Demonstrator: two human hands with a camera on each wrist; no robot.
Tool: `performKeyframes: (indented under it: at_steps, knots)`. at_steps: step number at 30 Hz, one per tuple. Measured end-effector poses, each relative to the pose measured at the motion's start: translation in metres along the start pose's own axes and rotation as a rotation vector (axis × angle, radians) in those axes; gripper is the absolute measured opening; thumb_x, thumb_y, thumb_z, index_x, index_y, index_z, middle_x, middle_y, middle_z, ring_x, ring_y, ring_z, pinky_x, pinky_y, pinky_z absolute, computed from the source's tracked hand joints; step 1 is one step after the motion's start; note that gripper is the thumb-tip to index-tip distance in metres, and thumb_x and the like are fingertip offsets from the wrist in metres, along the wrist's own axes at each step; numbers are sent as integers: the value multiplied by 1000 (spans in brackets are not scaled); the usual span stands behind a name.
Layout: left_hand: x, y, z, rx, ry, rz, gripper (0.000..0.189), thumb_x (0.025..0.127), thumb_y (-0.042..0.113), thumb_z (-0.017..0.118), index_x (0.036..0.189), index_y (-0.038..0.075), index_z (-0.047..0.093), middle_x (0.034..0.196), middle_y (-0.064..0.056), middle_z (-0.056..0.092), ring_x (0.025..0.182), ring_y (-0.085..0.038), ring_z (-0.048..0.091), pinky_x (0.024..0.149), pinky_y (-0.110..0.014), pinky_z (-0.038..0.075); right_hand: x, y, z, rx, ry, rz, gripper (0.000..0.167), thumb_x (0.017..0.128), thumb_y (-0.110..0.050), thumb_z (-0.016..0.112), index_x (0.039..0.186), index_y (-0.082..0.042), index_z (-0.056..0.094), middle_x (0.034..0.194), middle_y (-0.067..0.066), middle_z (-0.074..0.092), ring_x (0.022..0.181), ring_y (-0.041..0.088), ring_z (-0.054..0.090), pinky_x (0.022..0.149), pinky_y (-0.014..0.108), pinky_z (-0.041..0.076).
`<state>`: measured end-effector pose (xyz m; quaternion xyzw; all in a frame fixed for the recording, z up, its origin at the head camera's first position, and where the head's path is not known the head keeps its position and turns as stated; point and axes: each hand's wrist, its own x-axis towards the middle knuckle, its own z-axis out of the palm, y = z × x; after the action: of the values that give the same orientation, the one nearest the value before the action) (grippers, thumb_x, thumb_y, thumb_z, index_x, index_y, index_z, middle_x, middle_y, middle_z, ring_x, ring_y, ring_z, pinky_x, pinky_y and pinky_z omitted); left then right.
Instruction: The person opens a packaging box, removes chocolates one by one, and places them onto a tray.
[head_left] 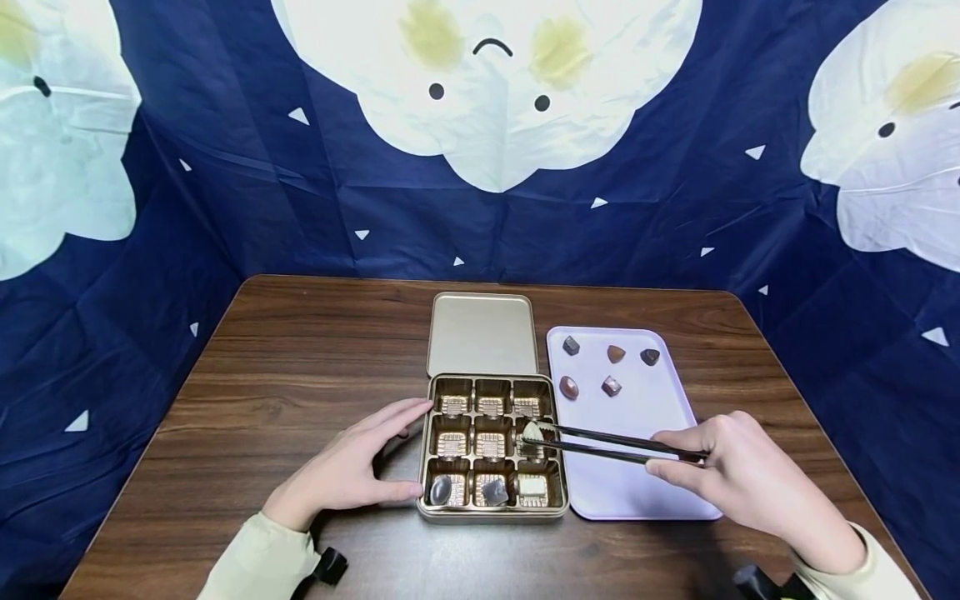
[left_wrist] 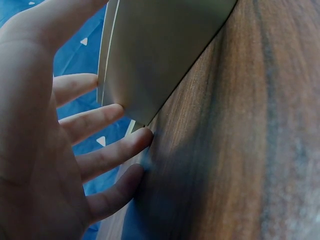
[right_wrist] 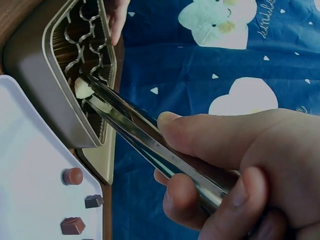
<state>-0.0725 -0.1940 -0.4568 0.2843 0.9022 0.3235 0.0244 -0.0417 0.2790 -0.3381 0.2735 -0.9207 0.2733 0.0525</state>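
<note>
My right hand (head_left: 757,479) grips a pair of slim metal tongs (right_wrist: 157,145), thumb on one side and fingers curled round the other. Between their serrated tips sits a white chocolate (right_wrist: 83,89), at the right compartment of the middle row in a gold tin (head_left: 491,517). Along the tin's front row lie a dark oval chocolate (head_left: 441,490), a dark angular chocolate (head_left: 495,492) and a white square chocolate (head_left: 532,486). With fingers spread and extended, my left hand (head_left: 352,462) touches the tin's left side.
Right of the tin lies a pale lilac tray (head_left: 637,492) bearing several brown and dark chocolates (head_left: 611,386) toward its back. Behind the tin is a flat gold lid (head_left: 482,333). A dark blue curtain (head_left: 420,208) with white clouds closes off the back and sides of the wooden table (head_left: 315,350).
</note>
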Motion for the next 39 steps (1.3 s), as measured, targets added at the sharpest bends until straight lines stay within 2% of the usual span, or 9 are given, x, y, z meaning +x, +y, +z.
performKeyframes:
  at_steps: [8,11,15,17,22,24,30,33,39]
  knots:
    - [0,1,0,-4,0,1,103,80,65,83,166,35,33,166,-5,41,145,-31,46,110,-66,43,-10,8,-16,-53,112,-4,27,73,-10,95,98,-15,86,61,-31,54,48,-18,22,37,12,22]
    - [0,1,0,-2,1,-4,103,80,66,82,166,35,33,166,-5,40,144,-31,47,109,-67,43,-15,14,-24,-97,145,2,29,70,-9,96,97,-14,87,59,-30,54,49,-18,23,38,12,23]
    - [-1,1,0,1,0,-10,104,80,66,83,166,36,32,167,-5,40,145,-32,47,109,-68,42,-23,23,-35,-132,181,39,28,69,-8,96,95,-12,87,64,-26,63,46,-16,27,40,11,26]
    - [-1,1,0,1,-1,-12,104,80,66,83,166,36,32,167,-4,39,145,-32,46,109,-68,42,-28,28,-40,-145,200,75,26,71,-8,95,95,-10,86,60,-27,60,45,-15,27,40,12,26]
    - [-1,1,0,8,2,-7,104,80,66,83,166,36,32,167,-4,40,145,-32,47,109,-67,43,-40,41,-50,-191,229,177,22,74,-13,94,95,-9,86,49,-30,36,47,-11,26,41,16,24]
    - [-1,1,0,10,1,-4,104,80,67,82,166,35,33,167,-4,40,145,-32,47,109,-67,43,-45,48,-53,-205,233,223,22,75,-15,94,95,-9,86,49,-30,35,48,-8,29,42,18,24]
    - [-1,0,0,5,2,-1,104,80,66,83,166,34,33,167,-4,40,145,-32,47,109,-67,43,-54,72,-55,-242,218,329,21,78,-22,93,93,-10,86,51,-25,51,57,-2,39,48,21,28]
    - [-1,-1,1,11,5,3,104,80,66,82,166,34,33,167,-4,40,144,-32,48,109,-67,43,-57,84,-53,-259,202,356,21,79,-25,93,93,-10,86,51,-23,52,58,-1,40,49,22,29]
    - [0,-1,1,11,4,7,103,81,66,82,166,33,34,167,-3,40,144,-30,47,109,-67,43,-58,104,-48,-283,162,387,25,78,-28,92,92,-8,86,60,-14,68,61,-4,46,51,28,40]
